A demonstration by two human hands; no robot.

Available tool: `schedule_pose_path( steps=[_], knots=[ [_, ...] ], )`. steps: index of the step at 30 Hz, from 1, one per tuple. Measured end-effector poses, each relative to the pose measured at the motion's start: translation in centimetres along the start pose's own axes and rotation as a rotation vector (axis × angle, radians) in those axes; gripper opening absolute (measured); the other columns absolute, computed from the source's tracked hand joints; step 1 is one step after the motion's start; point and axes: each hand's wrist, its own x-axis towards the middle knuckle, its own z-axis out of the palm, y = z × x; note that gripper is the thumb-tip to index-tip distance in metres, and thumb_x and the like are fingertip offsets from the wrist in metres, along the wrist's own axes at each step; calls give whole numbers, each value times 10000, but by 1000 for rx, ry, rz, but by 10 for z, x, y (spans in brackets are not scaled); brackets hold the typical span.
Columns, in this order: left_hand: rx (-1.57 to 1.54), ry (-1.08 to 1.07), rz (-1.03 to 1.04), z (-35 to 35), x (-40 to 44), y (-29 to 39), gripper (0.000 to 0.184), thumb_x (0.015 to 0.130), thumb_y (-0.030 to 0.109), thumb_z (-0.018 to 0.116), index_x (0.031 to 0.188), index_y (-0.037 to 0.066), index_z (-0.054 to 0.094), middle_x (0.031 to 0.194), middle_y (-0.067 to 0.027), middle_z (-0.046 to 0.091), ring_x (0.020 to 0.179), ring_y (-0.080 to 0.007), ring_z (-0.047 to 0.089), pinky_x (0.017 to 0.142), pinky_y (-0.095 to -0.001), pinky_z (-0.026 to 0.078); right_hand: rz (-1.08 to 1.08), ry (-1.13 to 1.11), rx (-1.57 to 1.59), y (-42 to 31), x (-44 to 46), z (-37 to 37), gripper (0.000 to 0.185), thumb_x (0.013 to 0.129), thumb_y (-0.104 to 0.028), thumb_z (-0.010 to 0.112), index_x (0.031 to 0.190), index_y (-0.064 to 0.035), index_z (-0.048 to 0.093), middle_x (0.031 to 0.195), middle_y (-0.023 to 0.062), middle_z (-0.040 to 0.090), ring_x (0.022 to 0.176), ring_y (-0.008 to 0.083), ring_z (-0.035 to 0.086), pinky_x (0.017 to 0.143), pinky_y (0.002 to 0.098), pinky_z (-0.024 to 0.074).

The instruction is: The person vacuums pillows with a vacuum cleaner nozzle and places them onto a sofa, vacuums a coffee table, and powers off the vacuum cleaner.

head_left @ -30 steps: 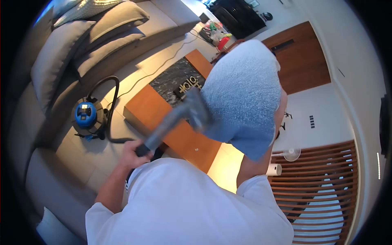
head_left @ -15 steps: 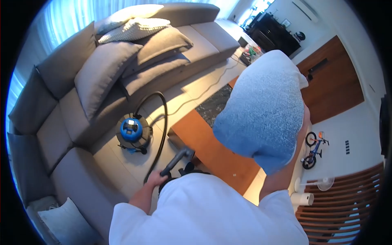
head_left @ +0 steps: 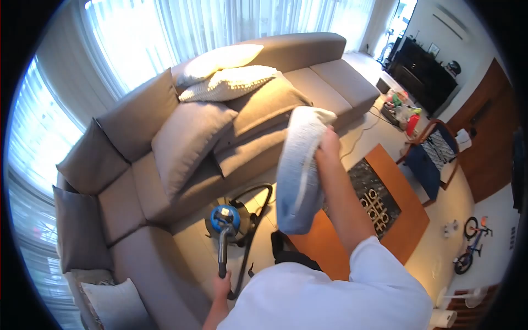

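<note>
My right hand [head_left: 329, 144] grips a fuzzy light-blue cushion [head_left: 298, 176] by its edge and holds it up in front of the sofa. Most of the fingers are hidden behind the cushion. Low on the left, my left hand [head_left: 222, 286] is wrapped round the grey vacuum hose handle [head_left: 223, 253], whose bent end points up toward the vacuum cleaner. On the tiled floor stands the round vacuum cleaner [head_left: 212, 224], black with a blue top, and its black hose [head_left: 251, 256] loops down beside my left hand.
A grey-brown corner sofa [head_left: 137, 250] runs along the curtained windows, with several cushions [head_left: 190, 140] piled on it. The orange-brown low table [head_left: 415, 225] is close on my right. Beyond it are a chair [head_left: 432, 159] and a small bike [head_left: 469, 247]. A cord [head_left: 360, 135] crosses the floor.
The cushion has swung leftward toward the sofa and now shows edge-on. My left hand has lowered with the hose handle, which now points upward. The view has turned toward the windows.
</note>
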Motion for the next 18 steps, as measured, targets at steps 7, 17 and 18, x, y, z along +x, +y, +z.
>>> schedule_pose_path(
  steps=[7, 17, 18],
  knots=[
    [-127, 205, -235, -3, -30, 64, 443, 855, 309, 766, 1035, -63, 609, 889, -174, 697, 761, -229, 667, 694, -382, 521, -136, -310, 139, -25, 55, 292, 468, 1064, -334, 354, 1128, 32, 638, 1095, 191, 682, 946, 295, 657, 848, 418, 527],
    [131, 269, -455, 58, -39, 71, 614, 849, 378, 761, 1165, -109, 561, 1058, -256, 659, 968, -332, 630, 852, -410, 487, -17, -180, 371, 143, 283, 407, 425, 1047, -343, 485, 946, 42, 634, 791, 43, 624, 709, 163, 552, 629, 342, 494],
    [134, 278, -468, 63, -42, 70, 631, 849, 385, 761, 1178, -113, 557, 1075, -264, 656, 988, -342, 626, 868, -413, 483, -186, 6, 300, 174, 295, 403, 462, 1038, -371, 491, 914, 41, 662, 779, 120, 701, 622, 220, 614, 570, 408, 491]
  ],
)
